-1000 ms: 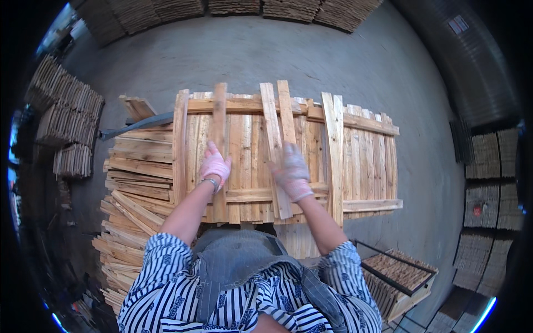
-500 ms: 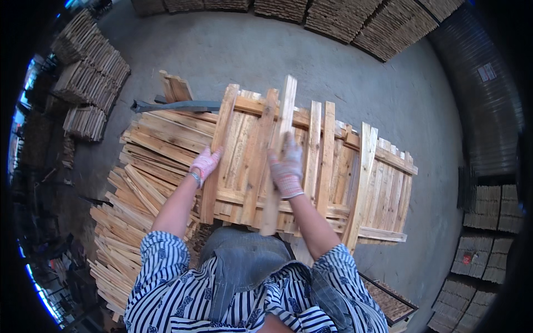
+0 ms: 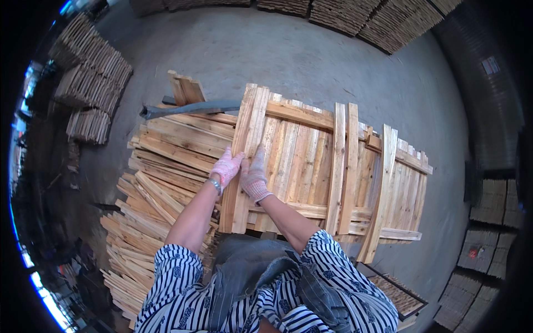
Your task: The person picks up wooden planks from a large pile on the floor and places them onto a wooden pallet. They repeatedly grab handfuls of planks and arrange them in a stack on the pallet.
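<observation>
Both hands wear pale knit gloves. My left hand (image 3: 226,168) grips the left edge of a small group of upright wooden boards (image 3: 253,119) lying side by side. Against the group's right edge, my right hand (image 3: 255,180) presses, its fingers reaching along the wood and its thumb side near my left hand. These boards lie across two long wooden rails (image 3: 302,114) on a bed of closely laid slats (image 3: 294,161). Further right, two more loose boards (image 3: 343,166) lie across the rails, with a slanted board (image 3: 380,191) beyond them.
A big heap of loose boards (image 3: 183,136) spreads to the left, with a dark grey strip (image 3: 191,107) along its far side. Short planks (image 3: 186,89) stick up behind. Stacked slats stand at the far left (image 3: 91,89), along the back (image 3: 355,19) and at the right (image 3: 483,241).
My right hand has moved left, bringing boards from the middle of the slat bed up against the leftmost board. My left hand stays at that board's edge. The view has shifted slightly.
</observation>
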The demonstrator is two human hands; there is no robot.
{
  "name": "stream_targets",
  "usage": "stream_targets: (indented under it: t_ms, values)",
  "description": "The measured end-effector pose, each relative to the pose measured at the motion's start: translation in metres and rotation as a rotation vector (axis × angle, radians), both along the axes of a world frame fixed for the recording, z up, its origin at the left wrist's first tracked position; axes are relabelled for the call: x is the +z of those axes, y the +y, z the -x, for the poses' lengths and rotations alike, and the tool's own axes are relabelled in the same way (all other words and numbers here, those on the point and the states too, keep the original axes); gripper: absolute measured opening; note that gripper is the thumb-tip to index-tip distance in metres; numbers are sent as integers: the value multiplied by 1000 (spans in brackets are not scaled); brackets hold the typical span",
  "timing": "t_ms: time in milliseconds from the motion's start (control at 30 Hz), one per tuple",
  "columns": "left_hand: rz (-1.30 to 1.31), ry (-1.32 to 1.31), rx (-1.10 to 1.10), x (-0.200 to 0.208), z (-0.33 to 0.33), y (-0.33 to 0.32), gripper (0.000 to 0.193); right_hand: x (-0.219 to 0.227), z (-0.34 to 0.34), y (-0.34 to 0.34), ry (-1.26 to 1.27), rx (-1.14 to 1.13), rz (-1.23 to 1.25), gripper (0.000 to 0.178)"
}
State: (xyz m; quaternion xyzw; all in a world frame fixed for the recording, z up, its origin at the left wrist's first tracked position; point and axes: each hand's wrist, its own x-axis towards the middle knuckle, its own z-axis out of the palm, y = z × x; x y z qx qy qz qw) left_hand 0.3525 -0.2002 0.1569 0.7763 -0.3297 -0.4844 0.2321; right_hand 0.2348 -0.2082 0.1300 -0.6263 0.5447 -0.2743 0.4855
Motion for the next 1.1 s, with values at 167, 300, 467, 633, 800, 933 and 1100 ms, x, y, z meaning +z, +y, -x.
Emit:
stream_targets:
  t_ms: [167,300,467,633,800,933,1100]
  values:
    - [-6,53,-36,6,-5,0,87,2,9,-2,-35,14,-77,79]
    - [21,152,94,-11,-1,-11,84,22,15,-8,35,33,-168,81]
    - [13,99,162,-1,3,-7,75,60,42,-25,26,152,-309,73]
    - [-19,61,201,-44,-20,4,86,76,182,-83,450,-196,517,66]
    - [39,156,179,-11,8,-7,88,37,311,-76,762,-357,-66,66]
    - [44,206,159,-29,-4,-4,89,65,323,-91,644,-220,-189,78]
    - [71,309,208,-43,-9,-7,82,63,274,-58,813,-121,47,91]
